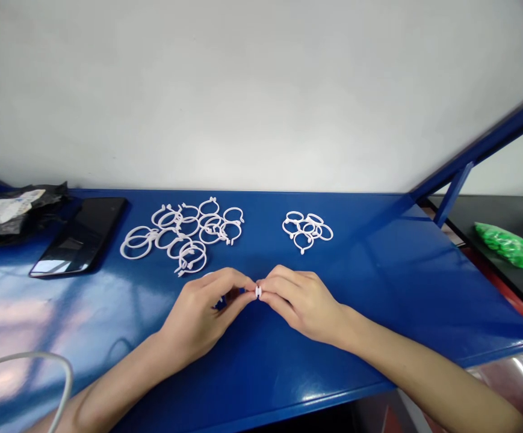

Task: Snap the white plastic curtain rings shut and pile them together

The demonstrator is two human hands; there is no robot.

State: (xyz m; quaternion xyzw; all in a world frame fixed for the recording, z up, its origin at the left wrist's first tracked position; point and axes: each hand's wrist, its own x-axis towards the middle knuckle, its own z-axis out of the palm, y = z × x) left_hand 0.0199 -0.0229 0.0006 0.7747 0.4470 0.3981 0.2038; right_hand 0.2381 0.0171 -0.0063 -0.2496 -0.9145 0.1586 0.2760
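My left hand (200,310) and my right hand (304,300) meet above the blue table, fingertips almost touching. Both pinch a small white plastic piece (258,291) between thumb and fingers; it resembles the knobbed ends of a ring, but most of it is hidden. Bits of white ring (219,303) show through the gap in my left hand and just above its knuckles; whether the hand holds them I cannot tell. Beyond my left hand lies a larger pile of white open rings (189,227) with knobbed ends. A smaller group of similar rings (307,228) lies beyond my right hand.
On the left, a black phone (80,236) lies beside a black plastic package (15,213). A pale cable (40,355) loops at lower left. A blue frame bar (482,153) rises at right, near a bag of green pieces (507,245). The blue table's front edge (324,397) runs below my hands.
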